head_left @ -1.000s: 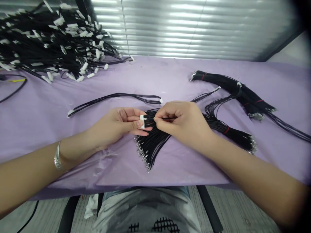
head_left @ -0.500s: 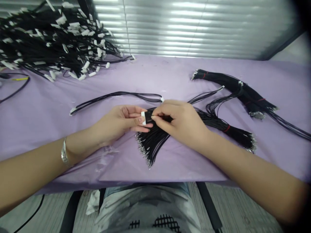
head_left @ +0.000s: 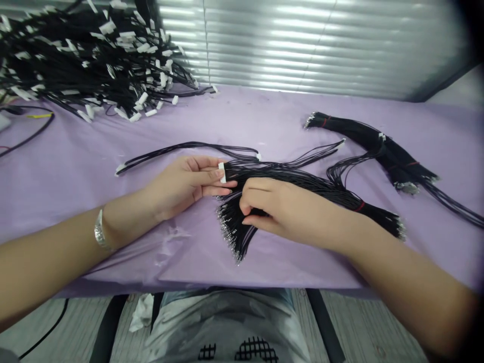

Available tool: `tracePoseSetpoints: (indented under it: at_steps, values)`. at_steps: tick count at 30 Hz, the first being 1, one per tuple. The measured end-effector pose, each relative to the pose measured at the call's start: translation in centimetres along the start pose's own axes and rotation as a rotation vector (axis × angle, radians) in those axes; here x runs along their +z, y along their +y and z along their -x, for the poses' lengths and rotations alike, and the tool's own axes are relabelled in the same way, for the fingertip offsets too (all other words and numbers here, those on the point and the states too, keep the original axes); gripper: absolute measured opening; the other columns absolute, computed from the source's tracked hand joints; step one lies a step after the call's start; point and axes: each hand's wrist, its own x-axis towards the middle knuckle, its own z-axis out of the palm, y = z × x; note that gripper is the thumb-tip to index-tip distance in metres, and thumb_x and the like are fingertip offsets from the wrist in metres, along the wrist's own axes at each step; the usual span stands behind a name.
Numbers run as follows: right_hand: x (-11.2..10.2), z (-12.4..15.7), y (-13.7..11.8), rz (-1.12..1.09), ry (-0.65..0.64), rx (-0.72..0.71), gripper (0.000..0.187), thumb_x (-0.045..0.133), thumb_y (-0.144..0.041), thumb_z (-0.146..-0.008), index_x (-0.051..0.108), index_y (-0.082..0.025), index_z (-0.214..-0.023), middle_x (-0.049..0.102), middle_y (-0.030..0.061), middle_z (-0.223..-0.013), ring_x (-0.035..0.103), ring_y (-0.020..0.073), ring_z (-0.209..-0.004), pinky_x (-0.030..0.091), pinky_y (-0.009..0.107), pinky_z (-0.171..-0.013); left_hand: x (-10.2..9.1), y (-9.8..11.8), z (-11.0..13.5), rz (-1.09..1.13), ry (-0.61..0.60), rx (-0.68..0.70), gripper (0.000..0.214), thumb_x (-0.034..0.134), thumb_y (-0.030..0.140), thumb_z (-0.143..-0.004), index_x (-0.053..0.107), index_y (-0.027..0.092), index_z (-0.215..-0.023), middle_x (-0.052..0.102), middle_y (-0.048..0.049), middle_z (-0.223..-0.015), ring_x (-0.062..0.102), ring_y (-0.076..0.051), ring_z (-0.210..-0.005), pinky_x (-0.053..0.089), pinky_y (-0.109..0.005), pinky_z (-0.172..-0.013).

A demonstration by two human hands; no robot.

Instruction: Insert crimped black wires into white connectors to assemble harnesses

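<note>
My left hand (head_left: 189,184) pinches a small white connector (head_left: 222,173) between thumb and fingers, its other fingers stretched out beneath. Black wires run out of the connector's right side. My right hand (head_left: 276,209) hangs over the loose end of a black wire bundle (head_left: 321,182), fingers curled and the thumb a little apart from them. No wire shows clearly between those fingertips. Fanned out below it are the bundle's metal-tipped ends (head_left: 229,234). A red tie (head_left: 360,205) binds the bundle towards its right end.
A large heap of black cables with white connectors (head_left: 113,65) fills the back left. One finished-looking cable (head_left: 189,145) lies behind my left hand. Another tied wire bundle (head_left: 351,132) rests at the right. Blinds (head_left: 264,45) stand behind the purple-covered table (head_left: 124,262).
My right hand has left the wires beside the connector and moved down towards the fanned metal tips. My left hand keeps its hold on the connector. The view has shifted slightly.
</note>
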Motion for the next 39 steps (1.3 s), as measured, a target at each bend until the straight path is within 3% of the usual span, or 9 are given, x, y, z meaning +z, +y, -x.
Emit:
tracePoseSetpoints:
  at_steps: [4,9,14,18,24,29,35,39]
  values:
    - [-0.23,0.13,0.27,-0.067,-0.071,-0.007,0.014,0.054,-0.012,-0.085,0.066,-0.016,-0.078,0.060,0.0034,-0.084,0.054,0.0137,-0.078,0.042,0.027,-0.072,0.03,0.02,0.00,-0.002,0.005,-0.003,0.012,0.066,0.004,-0.076,0.069,0.012,-0.085,0.070,-0.0036,-0.078,0.071,-0.019,-0.080,0.059,-0.022,-0.068]
    - [0.15,-0.09,0.56,-0.150,-0.050,0.027,0.012,0.057,-0.015,-0.084,0.068,-0.015,-0.088,0.061,0.0045,-0.091,0.056,0.0134,-0.081,0.044,0.027,-0.076,0.04,0.07,0.02,-0.010,0.020,-0.020,0.014,0.064,0.004,-0.078,0.070,0.013,-0.085,0.071,-0.0041,-0.081,0.071,-0.018,-0.080,0.059,-0.021,-0.065]
    - [0.35,-0.05,0.62,-0.096,0.032,0.043,0.016,0.053,-0.013,-0.085,0.068,-0.014,-0.083,0.060,0.0047,-0.087,0.055,0.0125,-0.076,0.043,0.026,-0.071,-0.12,-0.02,-0.02,-0.010,-0.009,-0.017,0.013,0.065,0.004,-0.077,0.071,0.013,-0.085,0.071,-0.0050,-0.081,0.071,-0.018,-0.080,0.059,-0.020,-0.064]
    - [0.52,-0.03,0.87,-0.105,0.013,-0.005,0.015,0.054,-0.014,-0.085,0.069,-0.015,-0.081,0.061,0.0047,-0.089,0.056,0.0131,-0.079,0.044,0.027,-0.073,-0.30,-0.13,-0.07,-0.016,-0.011,-0.019,0.013,0.067,0.006,-0.076,0.071,0.014,-0.086,0.071,-0.0048,-0.081,0.071,-0.019,-0.082,0.059,-0.020,-0.065]
    - [0.54,-0.01,0.73,-0.097,-0.033,0.098,0.011,0.056,-0.016,-0.085,0.067,-0.017,-0.088,0.057,0.0047,-0.097,0.054,0.0138,-0.084,0.044,0.029,-0.079,-0.23,-0.02,-0.16,-0.013,0.005,-0.027,0.014,0.066,0.005,-0.076,0.072,0.013,-0.085,0.072,-0.0050,-0.081,0.071,-0.019,-0.080,0.059,-0.021,-0.064]
    - [0.63,0.19,0.28,0.013,-0.072,0.104,0.010,0.053,-0.016,-0.087,0.062,-0.016,-0.082,0.056,0.0059,-0.096,0.050,0.0184,-0.091,0.040,0.036,-0.085,-0.26,-0.03,-0.11,-0.011,-0.020,-0.035,0.012,0.068,0.007,-0.075,0.072,0.014,-0.084,0.071,-0.0041,-0.079,0.071,-0.020,-0.080,0.059,-0.021,-0.064]
    - [0.33,0.08,0.00,-0.128,-0.039,0.131,0.007,0.052,-0.017,-0.088,0.058,-0.015,-0.086,0.062,0.0022,-0.089,0.053,0.0126,-0.078,0.040,0.026,-0.074,-0.59,-0.10,-0.12,-0.026,-0.062,-0.008,0.013,0.066,0.007,-0.077,0.071,0.014,-0.087,0.072,-0.0052,-0.081,0.070,-0.018,-0.080,0.058,-0.020,-0.065]
    - [0.29,0.00,0.02,-0.181,0.027,0.093,0.011,0.051,-0.016,-0.088,0.062,-0.014,-0.092,0.062,0.0025,-0.093,0.054,0.0108,-0.083,0.041,0.023,-0.078,-0.46,0.01,-0.04,-0.041,-0.039,-0.027,0.013,0.065,0.006,-0.077,0.071,0.013,-0.086,0.071,-0.0046,-0.079,0.070,-0.017,-0.079,0.059,-0.021,-0.065]
